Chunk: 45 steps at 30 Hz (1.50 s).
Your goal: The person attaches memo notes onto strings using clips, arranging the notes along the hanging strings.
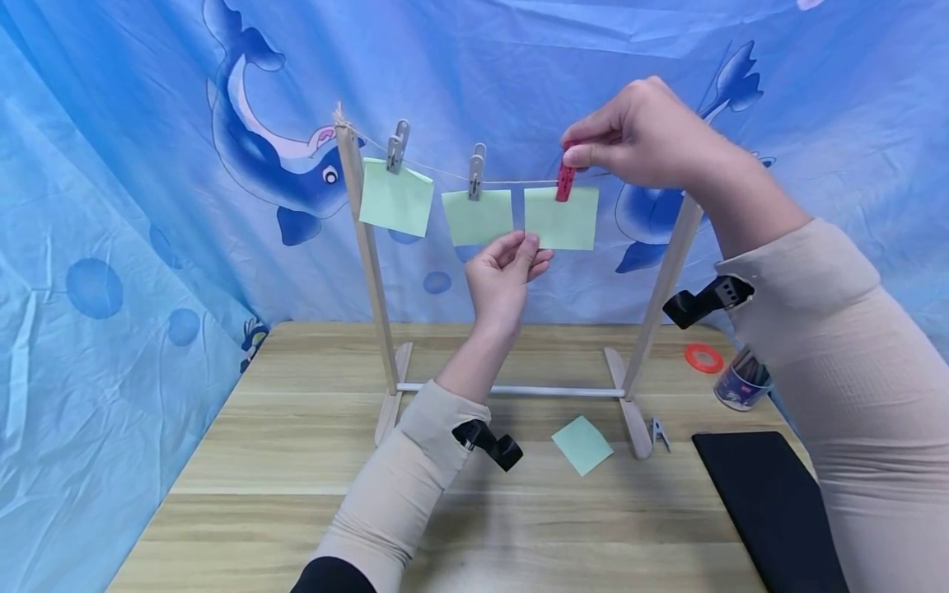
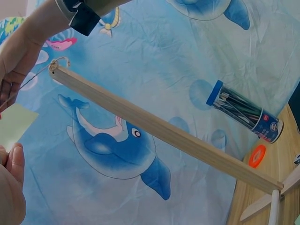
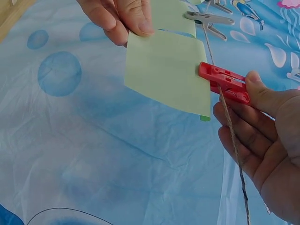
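Note:
A pale green paper note (image 1: 571,226) hangs from the string, with a red clothespin (image 1: 565,183) clipped over its top edge. My right hand (image 1: 648,136) pinches the clothespin's upper end between thumb and finger. At the note's lower left corner, my left hand (image 1: 500,276) pinches the paper between thumb and fingers. In the right wrist view the red clothespin's jaws straddle both string (image 3: 233,136) and paper. Two more green notes, a left one (image 1: 393,202) and a middle one (image 1: 478,221), hang further left under grey clothespins, the nearer being a grey clothespin (image 1: 476,175).
The string spans two wooden posts, left (image 1: 366,255) and right (image 1: 663,288), joined low by a white rod (image 1: 549,392). On the table lie a loose green note (image 1: 582,445), a grey clothespin (image 1: 659,435), an orange ring (image 1: 703,357), a pencil tub (image 1: 740,385) and a black flat object (image 1: 767,502).

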Tool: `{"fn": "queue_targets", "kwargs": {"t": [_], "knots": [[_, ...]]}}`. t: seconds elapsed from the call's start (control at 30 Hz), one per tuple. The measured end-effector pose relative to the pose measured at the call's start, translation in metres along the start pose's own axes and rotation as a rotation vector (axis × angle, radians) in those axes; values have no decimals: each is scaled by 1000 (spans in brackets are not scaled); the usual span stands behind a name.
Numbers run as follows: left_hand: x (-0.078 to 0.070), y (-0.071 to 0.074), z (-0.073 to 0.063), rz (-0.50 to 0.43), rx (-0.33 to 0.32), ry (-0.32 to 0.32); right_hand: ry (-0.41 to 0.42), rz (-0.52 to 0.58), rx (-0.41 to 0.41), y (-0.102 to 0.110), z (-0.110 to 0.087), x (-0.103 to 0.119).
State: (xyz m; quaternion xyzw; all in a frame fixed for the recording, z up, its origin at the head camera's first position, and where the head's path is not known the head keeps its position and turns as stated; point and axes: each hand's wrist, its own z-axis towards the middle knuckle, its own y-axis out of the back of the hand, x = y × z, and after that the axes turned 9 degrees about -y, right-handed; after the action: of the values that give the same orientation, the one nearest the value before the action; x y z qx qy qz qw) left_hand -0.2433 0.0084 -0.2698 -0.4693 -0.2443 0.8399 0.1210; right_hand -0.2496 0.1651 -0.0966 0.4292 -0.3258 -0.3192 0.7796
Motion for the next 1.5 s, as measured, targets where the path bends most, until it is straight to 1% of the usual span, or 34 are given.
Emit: {"fn": "queue_targets", "kwargs": {"t": [0.23, 0.33, 0.43, 0.6, 0.73, 0.83, 0.9, 0.97, 1.13, 1.27, 1.33, 1.37, 1.4, 1.43, 1.5], "knots": [[1, 0, 0, -4, -7, -1, 16, -22, 77, 1, -1, 0], [3, 0, 0, -12, -3, -1, 14, -21, 94, 0, -2, -1], [5, 1, 0, -6, 5, 6, 10, -8, 88, -2, -2, -2], [7, 4, -3, 17, 26, 44, 8, 6, 69, -6, -2, -4], [11, 5, -5, 27, 48, 61, 0, 27, 62, -8, -2, -5], [13, 6, -6, 35, 71, 68, 3, 42, 34, -10, -4, -8], [14, 7, -7, 53, 91, 72, 16, 61, -14, -12, -7, -10], [14, 8, -8, 75, 112, 76, 37, 84, -89, -14, -9, -12], [19, 13, -12, 123, 148, 103, 131, 143, -344, -21, -18, -14], [28, 23, -15, 161, 169, 148, 265, 189, -547, -28, -29, -18], [34, 30, -18, 200, 201, 169, 321, 235, -632, -35, -37, -19], [37, 35, -20, 228, 224, 182, 347, 263, -665, -39, -42, -20], [41, 40, -22, 261, 251, 195, 355, 285, -684, -44, -48, -22], [45, 45, -24, 291, 279, 208, 356, 313, -699, -49, -54, -23], [53, 56, -30, 362, 344, 220, 332, 355, -705, -61, -69, -28]]}}
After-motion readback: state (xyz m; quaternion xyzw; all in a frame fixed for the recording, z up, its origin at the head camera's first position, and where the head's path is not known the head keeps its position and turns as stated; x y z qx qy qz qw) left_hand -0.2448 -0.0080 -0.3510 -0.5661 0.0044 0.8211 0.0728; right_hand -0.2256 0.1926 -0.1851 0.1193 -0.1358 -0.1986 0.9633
